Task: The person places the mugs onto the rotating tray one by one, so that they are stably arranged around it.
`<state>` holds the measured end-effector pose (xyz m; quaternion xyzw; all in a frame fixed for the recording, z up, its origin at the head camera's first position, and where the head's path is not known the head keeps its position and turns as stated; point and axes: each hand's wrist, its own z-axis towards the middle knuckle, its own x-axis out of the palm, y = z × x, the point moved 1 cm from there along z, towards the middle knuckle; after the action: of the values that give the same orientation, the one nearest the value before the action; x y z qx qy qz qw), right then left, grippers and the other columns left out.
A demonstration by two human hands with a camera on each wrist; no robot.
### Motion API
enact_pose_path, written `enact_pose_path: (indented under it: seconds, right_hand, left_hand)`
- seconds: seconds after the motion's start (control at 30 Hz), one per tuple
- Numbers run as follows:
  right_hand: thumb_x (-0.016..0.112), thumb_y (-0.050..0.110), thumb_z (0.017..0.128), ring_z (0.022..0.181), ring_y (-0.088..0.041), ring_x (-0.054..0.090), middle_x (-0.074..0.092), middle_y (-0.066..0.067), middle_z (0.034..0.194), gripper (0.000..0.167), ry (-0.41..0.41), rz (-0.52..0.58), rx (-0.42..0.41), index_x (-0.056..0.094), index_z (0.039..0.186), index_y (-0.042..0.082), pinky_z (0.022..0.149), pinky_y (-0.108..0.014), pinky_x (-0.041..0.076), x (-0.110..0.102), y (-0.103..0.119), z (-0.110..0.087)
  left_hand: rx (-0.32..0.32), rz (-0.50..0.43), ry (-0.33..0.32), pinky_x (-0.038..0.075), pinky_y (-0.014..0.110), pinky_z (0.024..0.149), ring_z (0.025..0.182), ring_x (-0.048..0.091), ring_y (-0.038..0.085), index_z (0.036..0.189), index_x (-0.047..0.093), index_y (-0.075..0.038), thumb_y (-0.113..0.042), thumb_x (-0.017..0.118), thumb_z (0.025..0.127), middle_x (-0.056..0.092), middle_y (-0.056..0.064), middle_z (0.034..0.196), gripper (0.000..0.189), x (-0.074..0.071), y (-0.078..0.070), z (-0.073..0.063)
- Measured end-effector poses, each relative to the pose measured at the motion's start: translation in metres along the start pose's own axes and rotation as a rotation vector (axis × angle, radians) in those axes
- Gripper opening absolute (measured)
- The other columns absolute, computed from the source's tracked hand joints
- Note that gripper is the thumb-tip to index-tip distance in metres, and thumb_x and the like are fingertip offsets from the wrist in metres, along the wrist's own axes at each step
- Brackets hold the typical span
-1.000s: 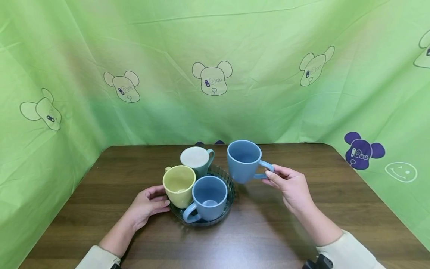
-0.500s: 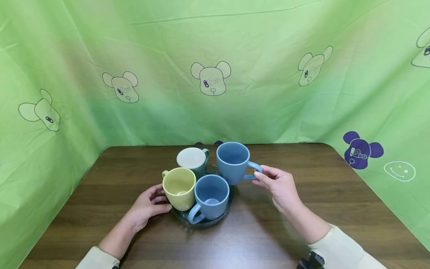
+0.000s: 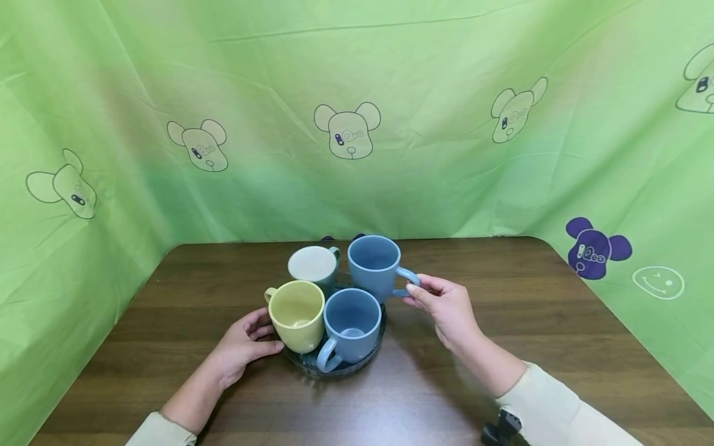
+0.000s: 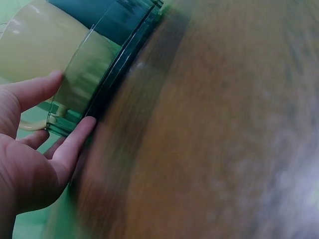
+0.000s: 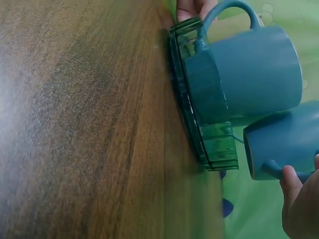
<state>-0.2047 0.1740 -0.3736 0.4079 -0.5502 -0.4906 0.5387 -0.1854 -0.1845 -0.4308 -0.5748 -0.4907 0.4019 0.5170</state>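
Note:
My right hand (image 3: 443,306) pinches the handle of a blue mug (image 3: 374,263) between thumb and fingers. In the right wrist view that mug (image 5: 284,139) hangs upright, its base just above the rim of a green-tinted clear dish (image 5: 220,147). Thumb and fingers of my left hand (image 3: 242,347) curve around the left side of the dish (image 3: 351,370), touching its wall in the left wrist view. Inside the dish stand a second blue mug (image 3: 351,328) at the front, a yellow mug (image 3: 298,319) at the left and a green mug with a white inside (image 3: 313,263) behind.
The dish stands on a brown wooden table (image 3: 167,322), towards its middle. A green cloth (image 3: 435,179) with bear-head prints hangs behind and along both sides of the table.
My right hand has carried the raised blue mug leftward, from beside the dish to over its back right part. The left hand stays at the dish; the mugs inside have shifted slightly.

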Motion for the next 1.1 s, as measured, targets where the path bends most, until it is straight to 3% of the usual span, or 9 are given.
enact_pose_path:
  seconds: [0.2, 0.47, 0.67, 0.87, 1.1]
  right_hand:
    - [0.067, -0.012, 0.085, 0.072, -0.015, 0.068, 0.063, -0.007, 0.084, 0.028, 0.018, 0.002, 0.011, 0.060, 0.109, -0.022, 0.075, -0.034, 0.059, 0.005, -0.007, 0.002]
    - [0.065, -0.015, 0.084, 0.072, -0.013, 0.067, 0.064, -0.005, 0.080, 0.024, 0.026, 0.015, 0.005, 0.061, 0.107, -0.021, 0.074, -0.033, 0.059, 0.011, -0.015, 0.002]
    - [0.065, -0.016, 0.083, 0.072, -0.014, 0.067, 0.064, -0.005, 0.079, 0.018, 0.033, 0.030, -0.012, 0.066, 0.101, -0.016, 0.075, -0.037, 0.059, 0.016, -0.019, 0.003]
    - [0.064, -0.017, 0.083, 0.072, -0.013, 0.067, 0.063, -0.005, 0.080, 0.026, 0.045, 0.024, 0.015, 0.059, 0.108, -0.024, 0.075, -0.034, 0.059, 0.018, -0.023, 0.005]
    - [0.064, -0.016, 0.084, 0.072, -0.011, 0.066, 0.064, -0.005, 0.081, 0.029, 0.087, -0.014, 0.027, 0.056, 0.110, -0.026, 0.076, -0.034, 0.059, 0.016, -0.032, 0.006]
  left_hand:
    - [-0.001, -0.053, -0.003, 0.056, 0.038, 0.084, 0.113, 0.054, 0.025, 0.142, 0.032, 0.012, 0.015, 0.071, 0.076, 0.042, 0.028, 0.136, 0.077, 0.001, 0.001, 0.000]
    - [0.010, 0.015, -0.013, 0.055, 0.032, 0.084, 0.114, 0.051, 0.026, 0.147, 0.024, 0.007, 0.011, 0.075, 0.075, 0.043, 0.026, 0.137, 0.089, 0.001, -0.001, -0.002]
    - [0.027, 0.063, -0.003, 0.054, 0.027, 0.083, 0.111, 0.053, 0.026, 0.145, 0.031, 0.008, 0.009, 0.078, 0.075, 0.047, 0.023, 0.132, 0.084, 0.000, -0.002, -0.001]
    - [0.032, 0.070, 0.003, 0.053, 0.027, 0.083, 0.111, 0.053, 0.026, 0.144, 0.034, 0.008, 0.008, 0.078, 0.075, 0.048, 0.023, 0.131, 0.082, 0.000, -0.001, 0.000]
    - [0.036, 0.073, 0.004, 0.053, 0.027, 0.083, 0.111, 0.053, 0.026, 0.143, 0.034, 0.008, 0.007, 0.078, 0.075, 0.048, 0.023, 0.131, 0.081, -0.001, -0.001, -0.001]
